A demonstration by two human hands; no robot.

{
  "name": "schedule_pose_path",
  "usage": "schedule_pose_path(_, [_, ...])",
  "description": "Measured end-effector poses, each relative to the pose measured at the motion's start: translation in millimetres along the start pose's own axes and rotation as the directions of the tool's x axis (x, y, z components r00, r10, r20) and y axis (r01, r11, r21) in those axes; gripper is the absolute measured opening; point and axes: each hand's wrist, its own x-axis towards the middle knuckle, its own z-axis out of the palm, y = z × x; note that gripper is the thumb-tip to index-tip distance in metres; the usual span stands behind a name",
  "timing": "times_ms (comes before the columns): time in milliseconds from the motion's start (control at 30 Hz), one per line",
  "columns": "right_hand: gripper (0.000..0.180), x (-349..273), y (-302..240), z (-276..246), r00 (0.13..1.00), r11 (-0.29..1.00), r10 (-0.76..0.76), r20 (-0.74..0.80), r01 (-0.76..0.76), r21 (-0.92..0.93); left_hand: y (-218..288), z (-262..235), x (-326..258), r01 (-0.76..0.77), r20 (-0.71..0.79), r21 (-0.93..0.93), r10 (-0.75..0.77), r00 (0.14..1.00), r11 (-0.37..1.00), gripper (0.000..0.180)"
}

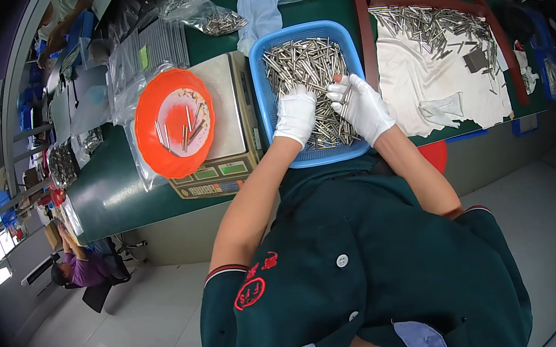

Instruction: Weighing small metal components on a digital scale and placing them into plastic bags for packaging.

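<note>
A blue plastic basket (260, 100) stands in front of me on the green table, filled with a heap of slim metal pins (330, 123). My left hand (296, 113), in a white glove, reaches into the heap on the basket's left side; its fingertips are buried or turned away, so their closing does not show. Over the right half of the basket, my white-gloved right hand (361, 108) has its fingers curled, with a few pins between thumb and fingers. A bare fingertip pokes out of that glove.
Left of the basket, an orange bowl (144, 130) with several pins sits on a weighing scale (227, 90). On the right, a white cloth (405, 83) inside a reddish-brown frame (365, 33) bears more pins and a loose glove (442, 111). Bagged parts (223, 22) lie behind. A seated person (89, 263) is far left.
</note>
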Motion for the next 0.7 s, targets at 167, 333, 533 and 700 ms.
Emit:
schedule_pose_path(167, [0.03, -2.4, -2.7, 6.4, 0.998, 0.998, -0.055, -0.025, 0.055, -0.014, -5.0, -9.7, -2.8, 0.041, -0.019, -0.048, -0.042, 0.999, 0.998, 0.006])
schedule_pose_path(333, [0.028, 4.0, -3.0, -1.7, 0.996, 0.997, -0.027, -0.081, 0.021, -0.08, 2.1, -41.0, -6.3, 0.506, 0.463, -0.86, -0.327, 0.824, 0.057, 0.014])
schedule_pose_path(533, [0.026, 1.4, 0.2, 6.0, 0.996, 0.993, 0.073, 0.046, -0.077, 0.09, 17.4, -55.7, -23.1, 0.572, 0.59, -0.807, -0.203, 0.782, -0.145, 0.016])
schedule_pose_path(700, [0.025, -4.3, 0.8, 17.5, 0.981, 0.961, 0.192, -0.021, -0.184, 0.206, 24.2, -50.1, -28.3, 0.562, 0.583, -0.811, -0.319, 0.748, -0.165, 0.018])
